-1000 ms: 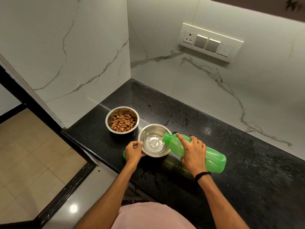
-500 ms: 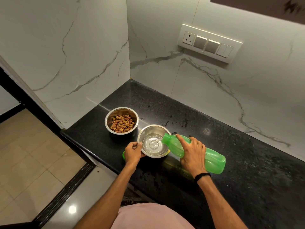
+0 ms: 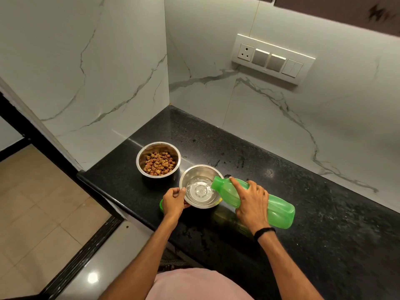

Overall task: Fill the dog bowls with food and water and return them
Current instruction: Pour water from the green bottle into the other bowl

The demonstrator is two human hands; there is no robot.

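Near the middle of the frame, the right hand (image 3: 251, 199) wraps its fingers around the tipped green bottle (image 3: 257, 201), pouring water into the steel bowl (image 3: 200, 202) on the black table (image 3: 324, 213). The left hand (image 3: 173, 202) pinches the bowl's rim. The food bowl (image 3: 158, 162) sits just beside, up and left.

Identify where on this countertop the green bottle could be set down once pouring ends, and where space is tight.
Free: the black countertop right of the green bottle, toward the marble wall, and the back corner behind the kibble bowl. Crowded: the front left edge, where the kibble bowl, water bowl, a green object and both hands, left and right, cluster.
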